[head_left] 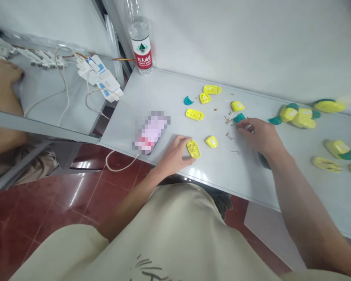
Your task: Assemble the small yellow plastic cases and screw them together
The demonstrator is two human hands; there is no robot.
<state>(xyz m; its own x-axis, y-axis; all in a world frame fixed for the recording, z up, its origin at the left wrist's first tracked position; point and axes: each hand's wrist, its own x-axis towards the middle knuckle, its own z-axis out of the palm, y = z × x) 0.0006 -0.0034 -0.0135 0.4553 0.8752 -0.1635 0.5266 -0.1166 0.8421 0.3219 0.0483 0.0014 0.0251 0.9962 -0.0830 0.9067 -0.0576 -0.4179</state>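
My left hand [177,154] grips a small yellow plastic shell [193,149] by its edges, thumb and fingers on either side, near the table's front edge. The shell's hollow inside faces up. Further right, my right hand [259,134] has its fingertips pinched together at the tabletop, beside a teal plastic piece [239,118]. What lies between those fingertips, if anything, is too small to make out. Small screws [228,120] are scattered just left of them. A yellow cap-like piece [212,141] rests between my hands.
More yellow shells [195,114] and a teal piece [188,100] lie further back. Yellow-and-teal parts [304,118] are grouped at the right. A phone [152,132] with a cable lies left, a water bottle [142,48] behind. Another person's arm [4,82] shows far left.
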